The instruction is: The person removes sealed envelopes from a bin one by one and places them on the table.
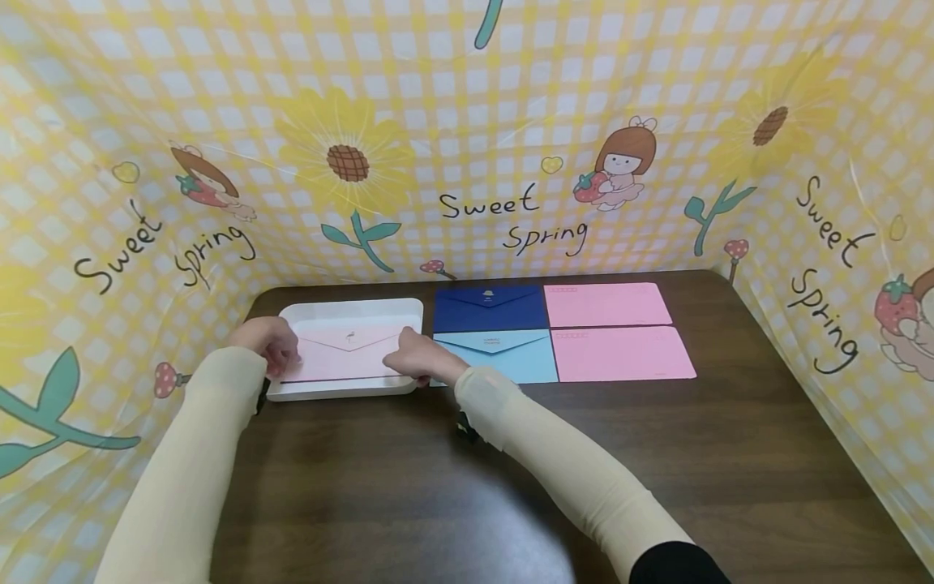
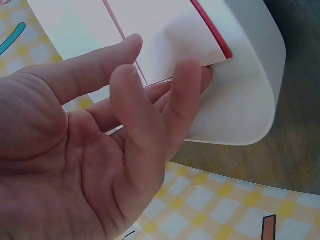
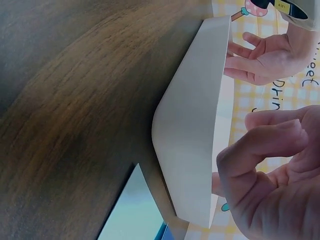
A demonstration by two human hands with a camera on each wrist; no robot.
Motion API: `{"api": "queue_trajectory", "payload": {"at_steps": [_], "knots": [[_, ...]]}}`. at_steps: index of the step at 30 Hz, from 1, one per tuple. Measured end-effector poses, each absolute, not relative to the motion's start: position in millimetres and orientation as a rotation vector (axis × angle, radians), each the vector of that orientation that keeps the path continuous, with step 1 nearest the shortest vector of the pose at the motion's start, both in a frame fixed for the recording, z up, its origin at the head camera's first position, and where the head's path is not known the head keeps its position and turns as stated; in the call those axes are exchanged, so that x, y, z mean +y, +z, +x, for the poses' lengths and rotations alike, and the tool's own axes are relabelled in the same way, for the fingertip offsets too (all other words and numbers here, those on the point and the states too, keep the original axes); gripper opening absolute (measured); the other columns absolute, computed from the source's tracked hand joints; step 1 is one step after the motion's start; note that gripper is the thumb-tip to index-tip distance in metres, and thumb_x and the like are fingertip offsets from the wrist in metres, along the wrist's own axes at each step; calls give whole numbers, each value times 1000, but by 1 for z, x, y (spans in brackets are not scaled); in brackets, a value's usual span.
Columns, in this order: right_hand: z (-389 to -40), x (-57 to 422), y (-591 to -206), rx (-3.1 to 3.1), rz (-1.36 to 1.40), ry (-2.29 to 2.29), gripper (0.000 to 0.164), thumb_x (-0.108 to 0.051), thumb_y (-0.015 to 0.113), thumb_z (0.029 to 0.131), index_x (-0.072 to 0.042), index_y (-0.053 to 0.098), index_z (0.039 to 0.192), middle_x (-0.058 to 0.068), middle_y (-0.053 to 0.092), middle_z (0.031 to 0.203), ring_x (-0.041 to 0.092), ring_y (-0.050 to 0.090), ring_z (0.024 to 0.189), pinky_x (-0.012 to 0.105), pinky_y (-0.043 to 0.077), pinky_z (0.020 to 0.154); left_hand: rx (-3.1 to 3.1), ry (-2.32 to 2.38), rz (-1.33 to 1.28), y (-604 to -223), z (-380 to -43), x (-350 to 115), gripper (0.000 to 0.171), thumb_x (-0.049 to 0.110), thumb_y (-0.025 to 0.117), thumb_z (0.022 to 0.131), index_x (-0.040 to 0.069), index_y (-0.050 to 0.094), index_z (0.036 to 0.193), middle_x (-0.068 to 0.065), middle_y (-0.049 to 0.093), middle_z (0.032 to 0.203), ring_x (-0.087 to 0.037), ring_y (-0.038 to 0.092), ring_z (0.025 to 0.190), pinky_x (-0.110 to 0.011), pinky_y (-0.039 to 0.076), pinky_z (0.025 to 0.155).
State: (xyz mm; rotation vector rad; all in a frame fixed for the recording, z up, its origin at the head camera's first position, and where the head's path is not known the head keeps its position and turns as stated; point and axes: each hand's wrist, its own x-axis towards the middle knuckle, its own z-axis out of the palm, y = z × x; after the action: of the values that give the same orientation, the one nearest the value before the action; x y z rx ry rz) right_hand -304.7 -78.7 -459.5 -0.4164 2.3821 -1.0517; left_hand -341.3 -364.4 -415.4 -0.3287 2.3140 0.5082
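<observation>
A pale pink envelope [image 1: 349,357] with a small flamingo on its flap lies in a white tray [image 1: 328,391] at the back left. My left hand [image 1: 268,341] is at the envelope's left end. In the left wrist view its fingers [image 2: 185,95] are loosely bent and spread, fingertips right at the envelope's edge. At the opposite end is my right hand [image 1: 423,357], reaching over the tray's right side. In the right wrist view its nearer fingers [image 3: 265,150] are bent, one reaching behind the tray wall. I cannot tell whether it pinches the envelope, as fingertips are hidden.
Right of the tray lie a dark blue envelope [image 1: 490,310] and a light blue envelope [image 1: 511,357], partly under my right hand. Two pink cards [image 1: 607,305] sit farther right, one behind the other. A yellow checked cloth [image 1: 481,122] walls the dark wooden table [image 1: 409,495].
</observation>
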Motion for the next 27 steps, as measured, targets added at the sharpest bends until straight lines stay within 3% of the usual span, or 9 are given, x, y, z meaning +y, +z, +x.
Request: {"api": "queue_trajectory", "payload": {"at_steps": [6, 16, 20, 27], "knots": [[-305, -78, -459, 2369, -390, -1063, 29, -18, 59, 100, 0, 46, 118, 4, 44, 63, 17, 44, 41, 40, 50, 53, 2347, 500, -317, -416, -342, -365, 23, 12, 64, 98, -10, 60, 98, -14, 66, 76, -16, 62, 64, -23, 52, 62], [-303, -77, -454, 2411, -395, -1056, 26, -17, 59, 102, 0, 47, 118, 12, 53, 81, 22, 48, 42, 43, 53, 54, 2451, 434, -329, -417, -347, -367, 20, 12, 70, 92, -5, 65, 84, -13, 62, 74, -21, 57, 69, -26, 48, 61], [-303, -77, -455, 2413, -379, -1081, 32, -15, 59, 101, 1, 48, 126, 13, 55, 84, 22, 48, 44, 45, 55, 57, 2454, 425, -374, -419, -348, -366, 16, 7, 71, 91, -5, 63, 83, -10, 59, 71, -19, 57, 66, -25, 49, 60], [-304, -76, -456, 2441, -342, -1112, 56, -14, 62, 100, 0, 44, 151, 17, 60, 127, 24, 52, 48, 49, 61, 67, 2462, 378, -374, -420, -347, -366, 19, 6, 72, 91, -1, 63, 76, -6, 56, 67, -16, 55, 62, -23, 48, 60]]}}
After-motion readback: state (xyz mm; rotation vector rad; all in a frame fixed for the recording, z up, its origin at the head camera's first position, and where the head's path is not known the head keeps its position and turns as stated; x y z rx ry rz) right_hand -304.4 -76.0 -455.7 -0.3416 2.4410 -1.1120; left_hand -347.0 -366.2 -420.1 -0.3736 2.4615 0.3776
